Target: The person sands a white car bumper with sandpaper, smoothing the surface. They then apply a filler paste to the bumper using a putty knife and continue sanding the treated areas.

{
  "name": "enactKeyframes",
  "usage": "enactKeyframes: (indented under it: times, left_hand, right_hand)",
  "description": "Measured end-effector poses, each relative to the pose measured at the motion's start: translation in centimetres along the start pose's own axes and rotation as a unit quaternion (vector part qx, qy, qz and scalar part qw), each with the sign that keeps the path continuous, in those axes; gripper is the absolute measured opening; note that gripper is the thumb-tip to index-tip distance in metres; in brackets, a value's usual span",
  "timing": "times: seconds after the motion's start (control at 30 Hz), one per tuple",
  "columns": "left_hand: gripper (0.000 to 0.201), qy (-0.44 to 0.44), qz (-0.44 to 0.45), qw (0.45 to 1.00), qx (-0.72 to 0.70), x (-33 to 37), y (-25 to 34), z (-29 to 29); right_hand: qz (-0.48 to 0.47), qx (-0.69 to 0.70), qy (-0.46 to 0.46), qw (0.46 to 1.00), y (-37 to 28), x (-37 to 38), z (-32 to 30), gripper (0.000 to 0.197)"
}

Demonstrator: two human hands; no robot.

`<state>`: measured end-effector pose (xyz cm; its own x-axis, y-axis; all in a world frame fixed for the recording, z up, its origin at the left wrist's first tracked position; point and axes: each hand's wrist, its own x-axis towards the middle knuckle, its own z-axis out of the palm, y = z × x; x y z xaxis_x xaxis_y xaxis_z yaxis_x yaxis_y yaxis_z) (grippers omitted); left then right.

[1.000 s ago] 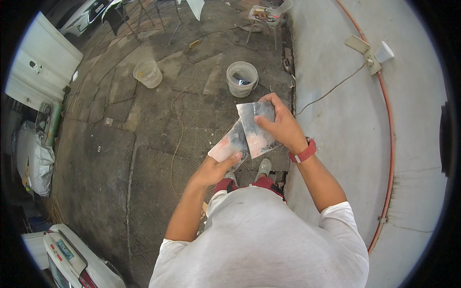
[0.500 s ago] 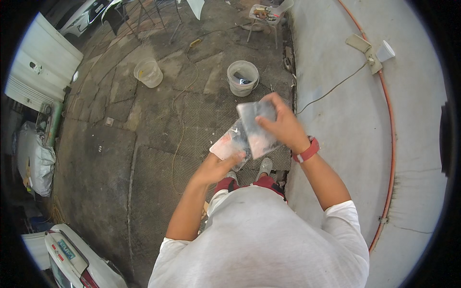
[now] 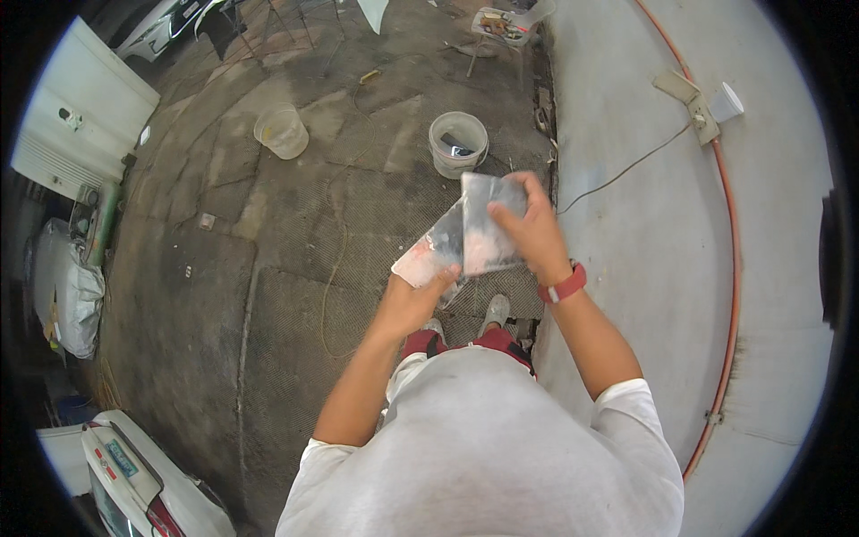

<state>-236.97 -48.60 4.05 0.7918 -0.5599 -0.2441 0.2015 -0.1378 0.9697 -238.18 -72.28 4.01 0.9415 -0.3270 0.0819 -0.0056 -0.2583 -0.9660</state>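
Left hand (image 3: 410, 306) clamps one smeared sheet (image 3: 431, 254) and right hand (image 3: 535, 234) a second sheet (image 3: 481, 224), overlapping it above the floor (image 3: 291, 300) (pinched near edges), so a slackening grip could drop either.

Car workshop, probably: white cars (image 3: 179, 476) (dim edges), buckets (image 3: 454, 166), stained floor (image 3: 174, 336).

Left fingers (image 3: 446, 276) and right fingers (image 3: 534, 185) in grip
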Motion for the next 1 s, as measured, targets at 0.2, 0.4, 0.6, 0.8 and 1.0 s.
enactKeyframes:
  times: [0.2,0.4,0.6,0.8,1.0]
  left_hand:
    - [0.050,-0.001,0.049,0.996,0.077,0.4,-0.1,-0.5]
    - [0.057,-0.194,0.016,0.981,0.004,0.5,-2.0,-3.1]
    - [0.073,-0.067,-0.019,0.954,-0.292,0.7,-4.1,-2.0]
    - [0.086,-0.026,-0.001,0.980,-0.195,2.8,-3.5,-1.2]
    - [0.044,0.073,0.031,0.966,-0.245,3.7,-4.0,-0.6]
  right_hand:
    - [-0.056,-0.010,-0.115,0.992,-1.5,-1.4,2.2,0.041]
    - [-0.080,-0.041,-0.288,0.953,-3.4,-2.1,1.9,0.040]
    - [0.052,0.010,-0.093,0.994,0.4,0.7,0.9,0.048]
    - [0.065,0.158,-0.298,0.939,1.2,-3.1,1.6,0.058]
    - [0.316,0.471,-0.068,0.821,6.6,-4.4,1.3,0.039]
